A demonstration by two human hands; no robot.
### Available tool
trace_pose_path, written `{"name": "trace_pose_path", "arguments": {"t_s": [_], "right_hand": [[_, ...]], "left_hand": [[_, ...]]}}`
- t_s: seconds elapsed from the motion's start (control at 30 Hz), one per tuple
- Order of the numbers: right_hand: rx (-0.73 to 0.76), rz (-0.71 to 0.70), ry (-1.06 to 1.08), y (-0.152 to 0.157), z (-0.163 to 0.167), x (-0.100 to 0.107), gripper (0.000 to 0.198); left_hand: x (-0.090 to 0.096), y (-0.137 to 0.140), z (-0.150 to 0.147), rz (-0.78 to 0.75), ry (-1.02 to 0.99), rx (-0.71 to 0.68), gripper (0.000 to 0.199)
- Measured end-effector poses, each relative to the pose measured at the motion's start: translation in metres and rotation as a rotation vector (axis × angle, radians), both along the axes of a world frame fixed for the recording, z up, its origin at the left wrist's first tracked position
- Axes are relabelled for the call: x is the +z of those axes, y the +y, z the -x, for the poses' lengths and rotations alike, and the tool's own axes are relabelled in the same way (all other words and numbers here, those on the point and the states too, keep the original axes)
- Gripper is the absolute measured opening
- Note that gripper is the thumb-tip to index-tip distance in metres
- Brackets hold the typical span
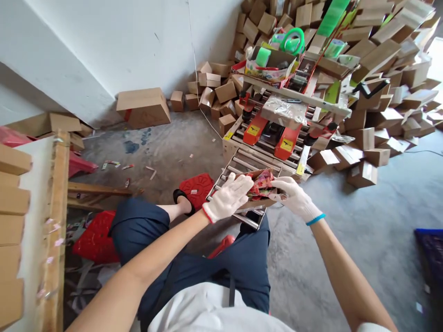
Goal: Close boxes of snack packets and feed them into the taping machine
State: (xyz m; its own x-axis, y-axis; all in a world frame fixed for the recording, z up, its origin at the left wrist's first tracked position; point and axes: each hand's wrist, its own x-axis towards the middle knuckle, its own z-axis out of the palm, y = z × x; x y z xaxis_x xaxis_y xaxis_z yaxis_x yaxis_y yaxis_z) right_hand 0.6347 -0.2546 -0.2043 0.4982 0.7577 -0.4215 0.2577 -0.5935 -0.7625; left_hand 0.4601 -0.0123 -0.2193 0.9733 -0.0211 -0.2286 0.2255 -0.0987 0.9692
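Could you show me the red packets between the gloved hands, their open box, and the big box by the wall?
Red packets [262,183]: head view, on their wrappers.
Open box [259,204]: head view, on its near wall.
Big box [142,105]: head view, on cardboard near its middle.

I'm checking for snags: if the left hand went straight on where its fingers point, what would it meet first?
Likely the red packets in the open box, just ahead of the left hand, though depth is unclear.

Upper right: heaped cartons [379,57]. Left of upper centre: large carton [141,108] near white wall [145,41]. Lower left: red plastic item [95,240]. Right edge: dark blue object [431,251], cut off by frame.
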Motion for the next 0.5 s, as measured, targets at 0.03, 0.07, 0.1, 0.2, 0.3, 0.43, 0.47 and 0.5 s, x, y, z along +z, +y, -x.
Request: {"name": "trace_pose_path", "arguments": {"t_s": [0.03, 0.07, 0.1, 0.2, 0.3, 0.43, 0.47, 0.5], "right_hand": [[0.119, 0.021, -0.013, 0.011, -0.001, -0.002, 0.034], [0.239, 0.053, 0.002, 0.022, -0.002, -0.004, 0.032], [0.35, 0.113, 0.022, 0.031, -0.001, -0.006, 0.031], [0.554, 0.372, 0.048, 0.046, 0.005, -0.014, 0.037], [0.589, 0.44, 0.09, 0.042, 0.01, -0.024, 0.048], [0.509, 0.343, 0.16, 0.038, 0.002, -0.045, 0.031], [0.471, 0.367, 0.158, 0.04, -0.001, -0.05, 0.024], [0.428, 0.404, 0.142, 0.042, -0.003, -0.055, 0.021]], "left_hand": [[-0.003, 0.002, -0.011, -0.066, -0.016, -0.137, 0.052], [-0.007, 0.002, -0.021, -0.134, -0.029, -0.282, 0.055], [-0.012, 0.001, -0.029, -0.194, -0.04, -0.427, 0.059], [-0.027, -0.005, -0.043, -0.284, -0.008, -0.692, 0.072], [-0.038, -0.003, -0.045, -0.256, 0.062, -0.796, 0.1], [-0.053, 0.01, -0.04, -0.16, 0.093, -0.736, 0.086], [-0.058, 0.011, -0.037, -0.152, 0.089, -0.652, 0.07], [-0.064, 0.011, -0.033, -0.167, 0.077, -0.558, 0.057]]}}
